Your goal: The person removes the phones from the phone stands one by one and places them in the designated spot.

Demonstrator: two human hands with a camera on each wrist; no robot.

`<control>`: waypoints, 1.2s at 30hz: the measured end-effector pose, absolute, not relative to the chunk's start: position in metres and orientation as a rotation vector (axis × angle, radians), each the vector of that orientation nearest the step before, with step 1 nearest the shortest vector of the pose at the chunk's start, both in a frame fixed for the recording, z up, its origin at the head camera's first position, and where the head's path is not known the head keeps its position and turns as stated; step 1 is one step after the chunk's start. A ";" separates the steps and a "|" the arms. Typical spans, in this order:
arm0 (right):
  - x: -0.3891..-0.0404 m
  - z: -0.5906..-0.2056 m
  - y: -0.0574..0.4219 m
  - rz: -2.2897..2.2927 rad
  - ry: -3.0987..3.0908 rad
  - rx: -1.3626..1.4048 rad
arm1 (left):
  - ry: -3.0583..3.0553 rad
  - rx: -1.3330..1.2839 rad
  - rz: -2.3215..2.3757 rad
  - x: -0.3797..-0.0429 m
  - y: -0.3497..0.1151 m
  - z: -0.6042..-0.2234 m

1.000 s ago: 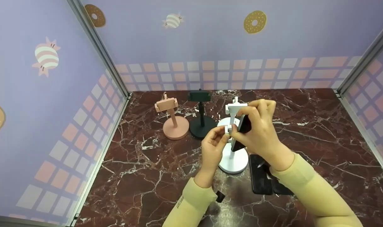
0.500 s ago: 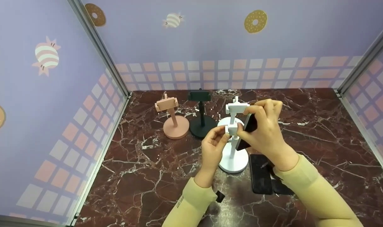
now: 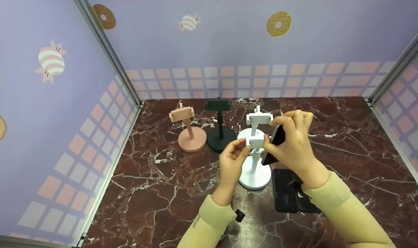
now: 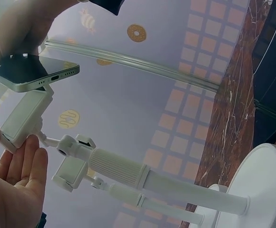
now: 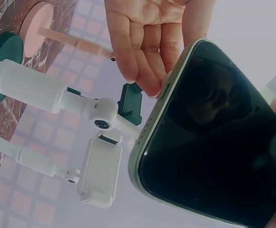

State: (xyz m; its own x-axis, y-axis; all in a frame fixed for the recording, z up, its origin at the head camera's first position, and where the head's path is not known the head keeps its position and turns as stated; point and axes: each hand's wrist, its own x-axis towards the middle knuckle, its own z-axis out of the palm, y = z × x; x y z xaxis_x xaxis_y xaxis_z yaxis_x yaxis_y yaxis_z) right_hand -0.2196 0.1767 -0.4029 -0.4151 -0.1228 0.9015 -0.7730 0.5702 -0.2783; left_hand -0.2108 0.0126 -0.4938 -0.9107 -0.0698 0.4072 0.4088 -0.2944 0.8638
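Observation:
A white phone stand (image 3: 255,177) stands upright in front of me. My left hand (image 3: 231,161) pinches the left end of its clamp (image 3: 256,142) between thumb and fingers. In my right hand (image 3: 295,146) is a smartphone (image 3: 271,158), tilted, its dark screen filling much of the right wrist view. The right thumb lies at the clamp's right end. In the left wrist view the phone's edge with the charging port (image 4: 55,78) sits close over the clamp's upper end. My right fingers hide part of the phone.
Behind stands a second white stand (image 3: 260,119), with a dark green stand (image 3: 221,137) and a pink stand (image 3: 192,140) left of it. Two dark phones lie near my right forearm, one phone (image 3: 285,193) partly overlapped by the hand's shadow. A small black piece (image 3: 240,215) is by my left cuff.
My right hand has moved a little to the right with the smartphone. More of the white clamp now shows between the two hands. The left hand has stayed in place.

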 end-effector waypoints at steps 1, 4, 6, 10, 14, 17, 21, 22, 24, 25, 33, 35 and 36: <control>-0.220 -0.404 0.177 0.886 -1.878 0.724 | -1.652 -0.426 -2.264 -0.211 0.013 -0.494; -0.220 -0.406 0.180 0.889 -1.877 0.714 | -1.646 -0.426 -2.269 -0.211 0.012 -0.496; -0.220 -0.408 0.182 0.891 -1.877 0.704 | -1.651 -0.425 -2.261 -0.211 0.012 -0.498; -0.221 -0.413 0.187 0.894 -1.884 0.682 | -1.686 -0.414 -2.237 -0.211 0.011 -0.502; -0.221 -0.417 0.193 0.895 -1.898 0.660 | -1.726 -0.413 -2.265 -0.213 0.011 -0.508; -0.222 -0.421 0.196 0.896 -1.906 0.648 | -1.760 -0.406 -2.288 -0.216 0.011 -0.514; -0.222 -0.424 0.199 0.896 -1.915 0.639 | -1.817 -0.386 -2.252 -0.221 0.012 -0.522; -0.222 -0.425 0.200 0.895 -1.918 0.636 | -1.832 -0.382 -2.234 -0.222 0.012 -0.524; -0.222 -0.426 0.201 0.894 -1.926 0.631 | -1.862 -0.370 -2.202 -0.225 0.012 -0.528; -0.221 -0.427 0.202 0.894 -1.931 0.627 | -1.877 -0.363 -2.189 -0.226 0.012 -0.530; -0.220 -0.431 0.206 0.891 -1.964 0.604 | -1.979 -0.302 -2.167 -0.232 0.016 -0.537; -0.220 -0.432 0.207 0.894 -1.966 0.597 | -2.004 -0.301 -2.155 -0.234 0.017 -0.539; -0.220 -0.432 0.208 0.895 -1.966 0.594 | -2.012 -0.303 -2.150 -0.235 0.018 -0.540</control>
State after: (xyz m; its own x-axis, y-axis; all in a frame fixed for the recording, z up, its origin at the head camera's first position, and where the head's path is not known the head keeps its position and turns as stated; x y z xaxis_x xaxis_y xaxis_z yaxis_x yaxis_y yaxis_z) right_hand -0.2198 0.2081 -0.4324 -0.5071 -0.0639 0.8595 -0.6902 0.6274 -0.3605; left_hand -0.2348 0.0180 -0.5395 -0.9627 0.0069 0.2704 0.2694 -0.0670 0.9607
